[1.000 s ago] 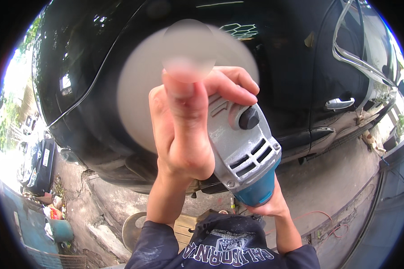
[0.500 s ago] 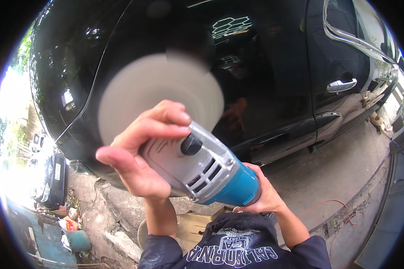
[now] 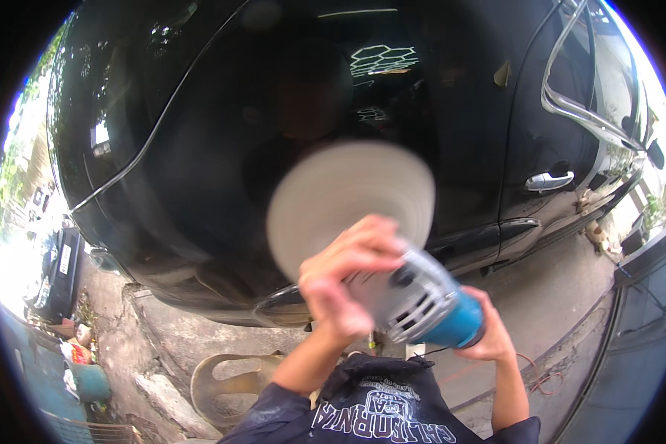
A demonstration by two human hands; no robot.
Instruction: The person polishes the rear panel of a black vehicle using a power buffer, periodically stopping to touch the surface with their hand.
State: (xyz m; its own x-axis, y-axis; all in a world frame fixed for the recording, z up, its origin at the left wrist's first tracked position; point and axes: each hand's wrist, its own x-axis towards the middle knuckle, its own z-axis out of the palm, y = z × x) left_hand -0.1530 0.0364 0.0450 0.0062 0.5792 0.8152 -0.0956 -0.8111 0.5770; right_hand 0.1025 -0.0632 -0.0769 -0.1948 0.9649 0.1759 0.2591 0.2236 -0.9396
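Both my hands hold an electric polisher (image 3: 462, 318) with a grey metal head and a blue body. Its round whitish pad (image 3: 351, 189) is blurred by spinning and lies in front of the glossy black side panel of a car (image 3: 200, 200); whether it touches the paint I cannot tell. My left hand (image 3: 348, 274), itself slightly blurred, curls over the grey head just behind the pad, thumb standing out. Around the rear of the blue body wraps my right hand (image 3: 492, 333), most of its fingers hidden beneath.
The car's silver door handle (image 3: 550, 181) is at the right. A beige plastic chair (image 3: 214, 392) stands low left of me. Farther left are a teal bin (image 3: 92, 383) and another dark car (image 3: 58, 270). An orange cord (image 3: 547, 383) lies on the ground at right.
Both hands have carried the polisher right and down, nearer my body, its pad blurred in both frames. The view has shifted a little, and more of the chair shows.
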